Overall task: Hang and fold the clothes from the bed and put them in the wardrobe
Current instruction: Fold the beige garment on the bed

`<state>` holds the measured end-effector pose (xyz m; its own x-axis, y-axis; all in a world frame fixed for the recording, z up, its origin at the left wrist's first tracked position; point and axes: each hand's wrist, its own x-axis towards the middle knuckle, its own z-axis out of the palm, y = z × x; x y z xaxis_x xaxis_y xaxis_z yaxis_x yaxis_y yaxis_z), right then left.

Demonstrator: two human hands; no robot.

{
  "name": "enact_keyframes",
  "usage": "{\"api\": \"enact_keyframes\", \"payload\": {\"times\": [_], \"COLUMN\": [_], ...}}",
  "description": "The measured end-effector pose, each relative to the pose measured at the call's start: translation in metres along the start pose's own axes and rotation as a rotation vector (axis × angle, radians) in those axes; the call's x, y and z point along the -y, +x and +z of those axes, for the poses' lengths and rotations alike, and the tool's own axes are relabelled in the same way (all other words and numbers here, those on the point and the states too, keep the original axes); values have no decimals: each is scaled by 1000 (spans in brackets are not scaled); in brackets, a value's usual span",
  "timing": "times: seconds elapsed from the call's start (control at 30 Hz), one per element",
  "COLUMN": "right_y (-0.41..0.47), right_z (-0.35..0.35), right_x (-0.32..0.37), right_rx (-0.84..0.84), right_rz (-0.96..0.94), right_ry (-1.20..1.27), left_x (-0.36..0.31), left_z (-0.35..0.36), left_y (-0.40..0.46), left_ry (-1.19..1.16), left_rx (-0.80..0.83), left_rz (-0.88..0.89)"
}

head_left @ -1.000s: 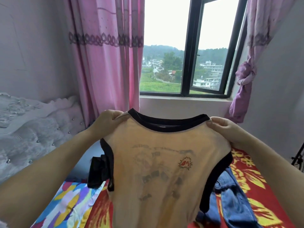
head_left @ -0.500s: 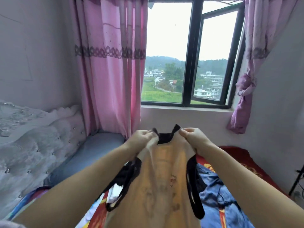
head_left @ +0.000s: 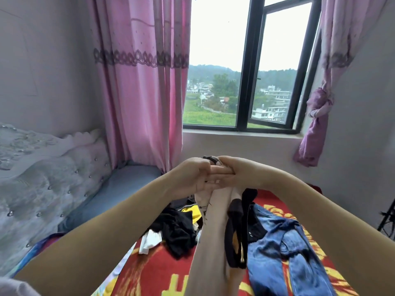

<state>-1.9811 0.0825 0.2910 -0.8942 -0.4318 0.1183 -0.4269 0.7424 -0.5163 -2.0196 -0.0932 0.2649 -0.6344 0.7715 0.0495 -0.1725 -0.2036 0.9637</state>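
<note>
A cream top with black trim [head_left: 210, 248] hangs folded lengthwise from my two hands, held up over the bed. My left hand [head_left: 190, 178] and my right hand [head_left: 233, 171] meet at its shoulders, both gripping the black neckline, the fingers of one overlapping the other. Below it on the red bedspread [head_left: 154, 272] lie a black garment [head_left: 177, 231], a yellow piece [head_left: 193, 211], a white piece [head_left: 150, 241] and blue jeans [head_left: 286, 257].
A grey tufted headboard [head_left: 42, 182] stands at the left with a blue pillow [head_left: 119, 191] by it. Pink curtains [head_left: 141, 82] flank the window [head_left: 248, 67] ahead. A black stand [head_left: 386, 221] shows at the right edge.
My hands have come together, folding the top in half lengthwise from the spread-out hold a second ago. The view has tilted slightly down, showing more clothes on the bed.
</note>
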Motion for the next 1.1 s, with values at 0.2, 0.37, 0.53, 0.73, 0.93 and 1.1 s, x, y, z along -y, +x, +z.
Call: {"api": "enact_keyframes", "payload": {"times": [0.2,0.37,0.53,0.73,0.93,1.1], "right_y": [-19,-17,-21,-30,-37,-41], "right_z": [-20,-31,-31,-31,-33,-10], "right_x": [-9,-11,-18,-25,-41,-74], "right_rx": [99,89,101,115,127,-58], "right_rz": [-10,-14,64,102,218,306], "right_ry": [310,462,352,340,-94,31], "left_x": [-23,20,18,33,15,-3], "left_z": [-23,10,31,24,12,6], "left_y": [-16,-13,-7,8,5,1], "left_ry": [847,954,896,961,1112,1360], "left_rx": [-314,-142,-253,-417,-432,-365], "left_rz": [246,34,28,61,182,334]}}
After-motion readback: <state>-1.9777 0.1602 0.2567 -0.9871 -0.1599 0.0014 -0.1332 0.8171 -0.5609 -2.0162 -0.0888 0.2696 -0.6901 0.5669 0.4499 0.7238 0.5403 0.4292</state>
